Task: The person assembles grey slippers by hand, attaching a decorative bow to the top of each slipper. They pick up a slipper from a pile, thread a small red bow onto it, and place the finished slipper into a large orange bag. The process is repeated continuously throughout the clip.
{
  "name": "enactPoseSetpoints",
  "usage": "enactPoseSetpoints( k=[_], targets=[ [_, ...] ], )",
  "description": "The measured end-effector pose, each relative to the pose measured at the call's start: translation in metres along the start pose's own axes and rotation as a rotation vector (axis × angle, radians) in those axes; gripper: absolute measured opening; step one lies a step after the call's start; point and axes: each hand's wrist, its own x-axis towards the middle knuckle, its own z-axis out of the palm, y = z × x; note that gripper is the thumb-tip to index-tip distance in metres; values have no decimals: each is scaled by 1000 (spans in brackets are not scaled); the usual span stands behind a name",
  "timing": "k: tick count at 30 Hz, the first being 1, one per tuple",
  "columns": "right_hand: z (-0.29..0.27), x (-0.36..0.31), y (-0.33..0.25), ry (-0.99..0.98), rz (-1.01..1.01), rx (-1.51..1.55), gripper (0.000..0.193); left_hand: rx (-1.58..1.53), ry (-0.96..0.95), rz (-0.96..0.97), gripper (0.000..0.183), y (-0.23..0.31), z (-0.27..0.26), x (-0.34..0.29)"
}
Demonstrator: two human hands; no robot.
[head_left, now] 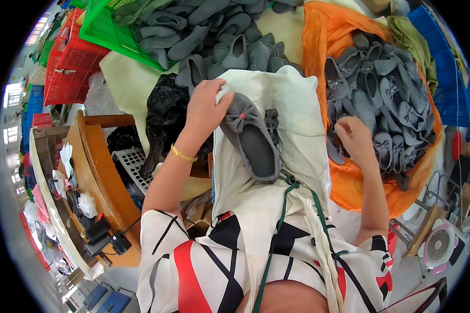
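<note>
A grey fabric slip-on shoe (251, 138) with a bow and a small red bead at its toe lies across my lap on a white cloth apron (303, 177). My left hand (208, 107) grips it at the toe end, thumb on top. Beside the shoe are some dark grey bows (271, 121), partly hidden behind it. My right hand (354, 136) is raised to the right, fingers pinched together; what they hold is too small to make out. A thin dark thread (310, 135) runs over the apron toward that hand.
An orange sack (318, 47) full of grey bowed shoes (386, 99) stands right. Ahead lie piled grey shoes (237, 52) and a green crate (102, 34). A wooden desk (96, 172) and black plastic bag (167, 112) are left; a small fan (438, 245) stands lower right.
</note>
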Motion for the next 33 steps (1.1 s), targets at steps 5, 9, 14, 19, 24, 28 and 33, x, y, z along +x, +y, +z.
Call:
enactPoseSetpoints(
  k=[5, 9, 14, 19, 24, 28, 33],
  targets=[
    [43, 36, -49, -74, -51, 379, 18, -92, -183, -109, 22, 26, -12, -30],
    [88, 65, -111, -112, -225, 488, 23, -60, -150, -150, 23, 43, -3, -41],
    [112, 72, -119, -238, -447, 361, 25, -49, -29, -54, 21, 32, 11, -51],
    [117, 62, -119, -192, -461, 359, 24, -123, -16, -113, 20, 27, 17, -60],
    [123, 62, -118, -176, -480, 377, 27, -150, 40, -86, 20, 24, 21, -62],
    [121, 64, -121, -245, -451, 326, 22, -192, -9, -126, 19, 19, 21, -63],
    [121, 70, -125, -351, -362, 327, 19, -350, -93, -279, 19, 17, 13, -58]
  ],
)
